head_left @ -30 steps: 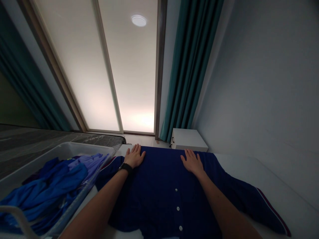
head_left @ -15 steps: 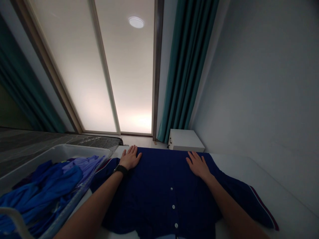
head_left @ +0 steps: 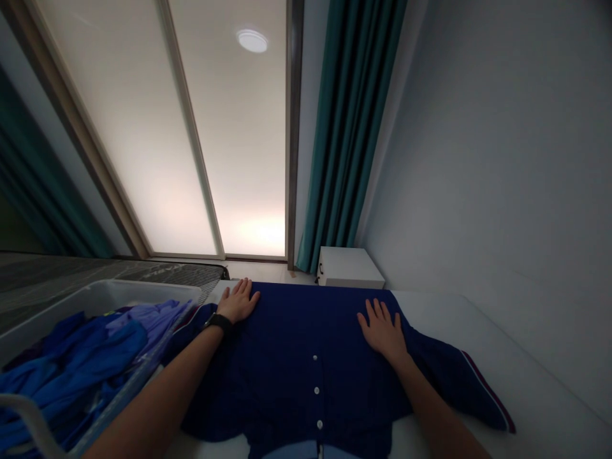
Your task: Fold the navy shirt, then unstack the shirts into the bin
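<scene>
A navy blue shirt [head_left: 291, 338] with white buttons down its middle lies spread on a white surface [head_left: 442, 312], its striped sleeve edges out to both sides. My left hand [head_left: 238, 301], with a dark watch at the wrist, rests flat near the shirt's far left corner, fingers apart. On the right part of the cloth lies my right hand [head_left: 384, 329], palm down with its fingers spread. Neither hand grips the fabric. The shirt's collar end, with a light blue inside, is nearest me and partly cut off by the frame.
At the left stands a clear plastic bin [head_left: 143, 293] with blue and purple clothes [head_left: 90, 350] and a pale handle. A white cabinet [head_left: 351, 264] is beyond the far edge, before a teal curtain [head_left: 351, 127] and frosted doors [head_left: 239, 159]. A wall rises on the right.
My right hand has slid slightly nearer to me over the shirt, its fingers spread wider. My left hand stays at the far left corner. The whole view has shifted a little.
</scene>
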`<state>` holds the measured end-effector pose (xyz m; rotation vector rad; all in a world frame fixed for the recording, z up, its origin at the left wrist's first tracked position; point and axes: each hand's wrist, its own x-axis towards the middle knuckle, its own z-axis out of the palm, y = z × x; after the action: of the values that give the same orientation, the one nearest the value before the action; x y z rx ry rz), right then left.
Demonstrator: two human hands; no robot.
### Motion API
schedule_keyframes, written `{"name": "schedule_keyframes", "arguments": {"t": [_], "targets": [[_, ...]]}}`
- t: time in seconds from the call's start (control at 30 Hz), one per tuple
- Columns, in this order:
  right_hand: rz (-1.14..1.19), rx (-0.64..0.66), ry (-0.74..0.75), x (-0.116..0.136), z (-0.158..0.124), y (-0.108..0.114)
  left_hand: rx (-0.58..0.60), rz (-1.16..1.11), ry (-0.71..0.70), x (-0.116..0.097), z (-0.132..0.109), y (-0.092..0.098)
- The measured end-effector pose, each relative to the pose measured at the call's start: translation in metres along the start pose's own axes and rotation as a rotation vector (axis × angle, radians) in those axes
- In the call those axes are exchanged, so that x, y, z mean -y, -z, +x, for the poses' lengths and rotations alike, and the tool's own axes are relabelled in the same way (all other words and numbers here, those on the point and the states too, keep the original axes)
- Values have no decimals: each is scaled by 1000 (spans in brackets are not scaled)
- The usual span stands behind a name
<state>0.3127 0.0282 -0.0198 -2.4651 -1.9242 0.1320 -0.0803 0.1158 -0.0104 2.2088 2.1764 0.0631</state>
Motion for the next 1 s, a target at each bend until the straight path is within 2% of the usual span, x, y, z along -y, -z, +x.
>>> {"name": "schedule_keyframes", "arguments": {"t": [0.17, 0.3, 0.4, 0.63, 0.73, 0.87, 1.0], "targets": [[-7, -11, 7, 1, -1, 0, 1, 10, 16, -7, -3, 7], [-19, -21, 10, 1, 0, -1, -83, -10, -30, -28, -5, 12], [-14, -13, 3, 2, 0, 0, -122, -36, -153, -59, -13, 14], [16, -9, 11, 2, 0, 1, -67, -119, -510, -163, -38, 15], [15, -21, 10, 3, -2, 3, 0, -144, -605, -197, -39, 15], [32, -29, 20, 5, -3, 7, -22, -158, -657, -220, -34, 6], [53, -30, 19, 5, -4, 8, -91, -154, -663, -224, -31, -8]]}}
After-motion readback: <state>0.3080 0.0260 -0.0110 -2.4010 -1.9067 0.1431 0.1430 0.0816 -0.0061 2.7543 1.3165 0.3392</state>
